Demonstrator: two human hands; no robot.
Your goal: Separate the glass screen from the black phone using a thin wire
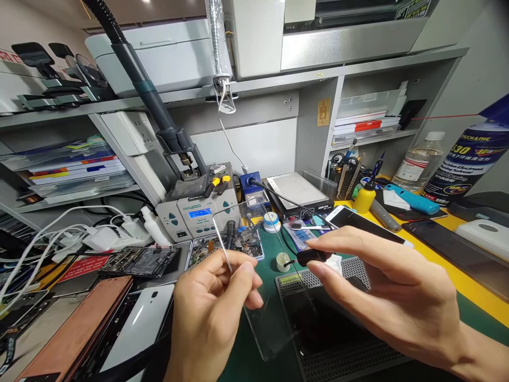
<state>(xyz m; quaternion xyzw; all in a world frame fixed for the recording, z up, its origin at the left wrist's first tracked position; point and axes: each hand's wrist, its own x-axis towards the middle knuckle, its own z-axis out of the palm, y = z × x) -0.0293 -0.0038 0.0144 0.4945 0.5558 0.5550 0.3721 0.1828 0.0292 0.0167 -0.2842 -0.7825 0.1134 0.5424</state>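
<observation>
My left hand [218,313] is closed, pinching a thin metal rod [223,244] between thumb and forefinger. The rod slants upward and bends sharply to the right near its top. Between the thumb and fingertips of my right hand [393,297] is a small black cap-like piece [312,258], with a short dark tip pointing left. Below the hands, a glossy black screen panel [326,323] lies on a grey perforated mat [318,369]. Beside it rests a clear sheet [272,331], partly behind my left fingers. A small round jar [283,261] stands just left of the black tip.
A soldering station [199,212] with a blue display stands behind my left hand. Before it is a tray of circuit parts [254,245]. Phone housings [137,329] lie at left. A white phone [360,225], yellow bottle [365,199] and spray can [465,159] are at right.
</observation>
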